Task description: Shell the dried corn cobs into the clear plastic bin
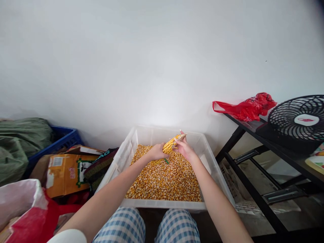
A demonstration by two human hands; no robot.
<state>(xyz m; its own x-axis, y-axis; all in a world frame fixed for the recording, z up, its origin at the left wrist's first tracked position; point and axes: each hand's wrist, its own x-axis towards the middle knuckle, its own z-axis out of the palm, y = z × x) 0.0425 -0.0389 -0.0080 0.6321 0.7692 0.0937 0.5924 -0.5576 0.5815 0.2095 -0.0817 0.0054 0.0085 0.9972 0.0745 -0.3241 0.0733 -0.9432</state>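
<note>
An ear of corn (170,145), yellow with a pale tapered tip, is held above a translucent plastic bin (177,204). My left hand (158,152) is closed around its lower end. At the pale tip, my right hand (184,148) grips the ear with its fingers and thumb. Loose corn kernels (164,182) fill much of the bin below both hands. Another yellow ear (157,162) appears to lie on the kernels under my left hand, partly hidden. Close to it is a small green piece (166,161).
At right, a black table (275,143) carries a red plastic bag (249,107) and a black fan (301,118). To the left are a cardboard box (64,175), a mesh bag (101,168), a blue crate (68,135) and a red-and-white sack (37,209). A white wall (152,60) stands behind.
</note>
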